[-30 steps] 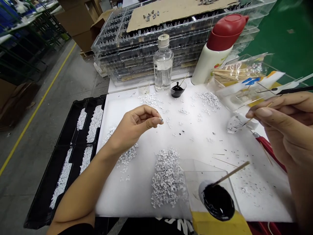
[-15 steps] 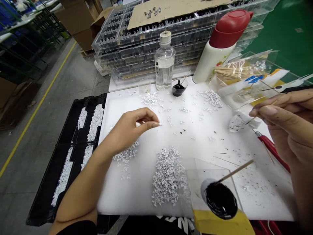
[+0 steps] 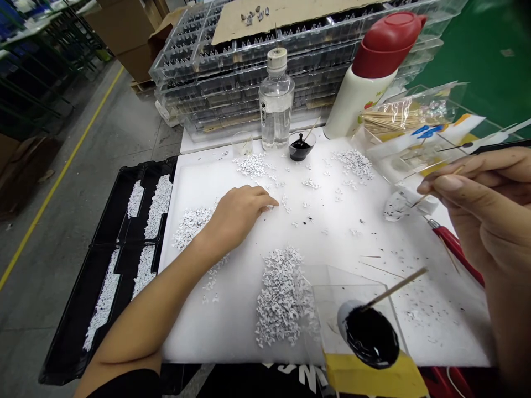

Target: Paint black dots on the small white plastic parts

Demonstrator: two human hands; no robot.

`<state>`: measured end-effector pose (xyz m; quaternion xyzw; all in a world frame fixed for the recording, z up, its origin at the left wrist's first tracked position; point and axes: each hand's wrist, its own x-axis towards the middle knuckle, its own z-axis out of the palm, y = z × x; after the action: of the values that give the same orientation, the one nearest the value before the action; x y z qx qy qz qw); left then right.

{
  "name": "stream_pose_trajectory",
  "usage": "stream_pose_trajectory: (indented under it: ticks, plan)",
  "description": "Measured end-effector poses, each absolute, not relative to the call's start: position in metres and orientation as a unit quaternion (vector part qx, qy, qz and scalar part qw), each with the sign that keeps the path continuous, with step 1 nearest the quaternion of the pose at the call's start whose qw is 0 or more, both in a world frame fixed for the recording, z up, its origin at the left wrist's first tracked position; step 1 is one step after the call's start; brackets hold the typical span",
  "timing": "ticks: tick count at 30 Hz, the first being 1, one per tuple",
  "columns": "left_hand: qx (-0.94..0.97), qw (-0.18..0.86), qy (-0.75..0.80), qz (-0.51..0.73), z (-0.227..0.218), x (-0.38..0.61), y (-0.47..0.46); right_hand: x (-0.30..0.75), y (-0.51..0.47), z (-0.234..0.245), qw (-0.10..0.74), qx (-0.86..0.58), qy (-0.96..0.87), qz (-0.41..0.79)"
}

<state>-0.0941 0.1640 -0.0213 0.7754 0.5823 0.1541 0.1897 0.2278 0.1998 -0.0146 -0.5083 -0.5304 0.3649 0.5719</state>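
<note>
Several long compartments of a black plastic tray (image 3: 108, 232) at the left of the frame were packed with small white curved pieces (image 3: 158, 202). Beside the tray, a white foam pad (image 3: 207, 337) filled the centre, with the pieces lying in loose heaps and scattered singly across it. The left hand (image 3: 240, 214) rested palm down on the pad, its fingers curled and together beside a scatter of pieces; I could not tell whether they pinched one. The pieces looked light, thin and stiff, perhaps brittle, and seemed best taken singly at an edge with the fingertips, since their curves could snag in a heap. Open foam lay just beyond the left hand, and the pad's near edge ran along the bottom of the frame. At upper centre stood a stack of clear plastic trays (image 3: 257, 66), a clear plastic bottle (image 3: 276, 105) and a small dish of black liquid (image 3: 299, 149). Toward the lower right, a white dish of black liquid (image 3: 369, 337) sat on a clear plastic sheet (image 3: 352, 293). At far right, the right hand (image 3: 477, 207) hovered above the pad, its fingers together and clamped on a thin wooden stick (image 3: 440, 185) and a black-handled fine brush (image 3: 498, 147).
</note>
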Motion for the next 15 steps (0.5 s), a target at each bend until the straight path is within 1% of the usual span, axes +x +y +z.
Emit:
stream_pose_trajectory:
  ticks: [4,7,11,15]
  plan:
    - [0.771,0.201,0.575,0.183,-0.029,-0.097,0.165,0.229,0.2,-0.015,0.577,-0.491,-0.532,0.376]
    - [0.746,0.221,0.579,0.243,-0.025,-0.099,0.161,0.23,0.2,-0.016,0.589,-0.477,-0.536,0.372]
    - [0.696,0.241,0.553,0.389,-0.01,-0.094,0.151,0.231,0.199,-0.015,0.587,-0.48,-0.535,0.373]
    - [0.655,0.211,0.486,0.538,0.004,-0.087,0.139,0.233,0.202,-0.016,0.59,-0.478,-0.524,0.386]
